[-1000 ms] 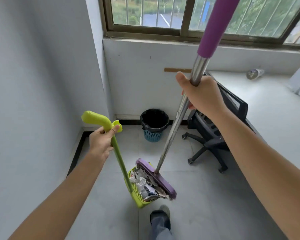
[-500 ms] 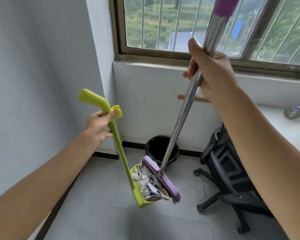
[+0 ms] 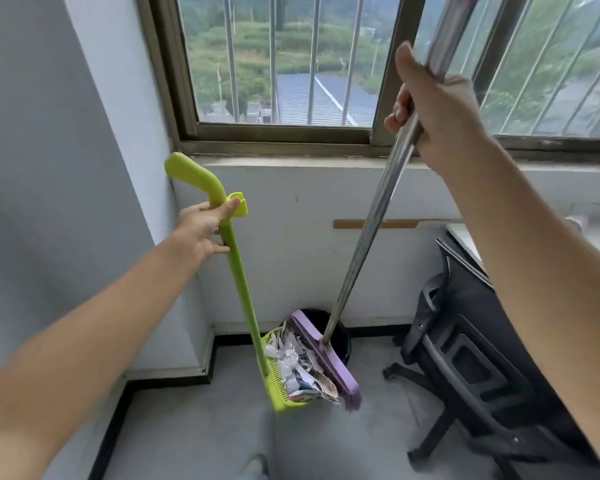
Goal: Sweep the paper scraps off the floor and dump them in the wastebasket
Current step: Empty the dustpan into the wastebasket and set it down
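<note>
The left grip (image 3: pixel 201 230) is curled round the green dustpan (image 3: pixel 246 299) handle just below its bend, holding the pan off the floor (image 3: pixel 205 427). Paper scraps (image 3: pixel 297 368) are piled in the pan, pinned by the head of the purple broom (image 3: pixel 326 358). The black wastebasket (image 3: pixel 342 344) stands just behind. The right grip (image 3: pixel 437 116) is wrapped tight round the broom's metal pole, high up. A black office chair (image 3: pixel 465 358) stands at the right.
</note>
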`<state>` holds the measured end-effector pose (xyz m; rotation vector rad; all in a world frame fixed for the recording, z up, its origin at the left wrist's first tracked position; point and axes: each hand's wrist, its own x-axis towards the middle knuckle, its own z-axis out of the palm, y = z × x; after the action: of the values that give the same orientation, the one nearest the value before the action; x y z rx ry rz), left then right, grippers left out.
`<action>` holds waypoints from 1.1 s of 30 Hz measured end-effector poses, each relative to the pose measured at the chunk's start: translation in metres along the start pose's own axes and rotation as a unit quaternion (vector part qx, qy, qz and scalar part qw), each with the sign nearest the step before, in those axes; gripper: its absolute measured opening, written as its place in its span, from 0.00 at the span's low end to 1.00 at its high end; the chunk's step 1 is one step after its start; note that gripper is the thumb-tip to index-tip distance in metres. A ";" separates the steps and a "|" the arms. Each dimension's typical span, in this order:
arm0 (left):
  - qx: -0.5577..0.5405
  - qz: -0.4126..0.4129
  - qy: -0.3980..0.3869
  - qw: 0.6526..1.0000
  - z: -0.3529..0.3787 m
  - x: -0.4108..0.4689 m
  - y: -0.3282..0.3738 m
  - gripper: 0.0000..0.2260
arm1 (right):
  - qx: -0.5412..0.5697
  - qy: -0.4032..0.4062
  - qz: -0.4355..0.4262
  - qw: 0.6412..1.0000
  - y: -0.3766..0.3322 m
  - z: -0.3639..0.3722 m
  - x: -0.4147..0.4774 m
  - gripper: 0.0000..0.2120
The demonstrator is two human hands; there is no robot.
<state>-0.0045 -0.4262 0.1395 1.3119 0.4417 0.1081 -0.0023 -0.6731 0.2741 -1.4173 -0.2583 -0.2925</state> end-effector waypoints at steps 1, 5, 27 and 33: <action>0.009 -0.003 -0.016 1.000 0.001 0.018 0.005 0.19 | -0.010 0.018 0.003 1.000 0.004 0.005 0.009 0.17; 0.031 -0.013 -0.050 0.998 0.008 0.077 0.020 0.21 | -0.014 0.080 -0.018 0.997 0.021 0.020 0.039 0.17; 0.103 -0.011 -0.091 0.990 0.046 0.175 0.039 0.23 | -0.111 0.314 -0.169 0.927 0.032 -0.013 0.072 0.24; 0.108 -0.008 -0.080 0.991 0.060 0.183 0.039 0.23 | -0.136 0.337 -0.139 0.921 0.045 -0.035 0.062 0.22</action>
<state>0.1915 -0.4114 0.1410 1.5165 0.3344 -0.0602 0.0722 -0.7047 0.2489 -1.4623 0.1617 -1.0585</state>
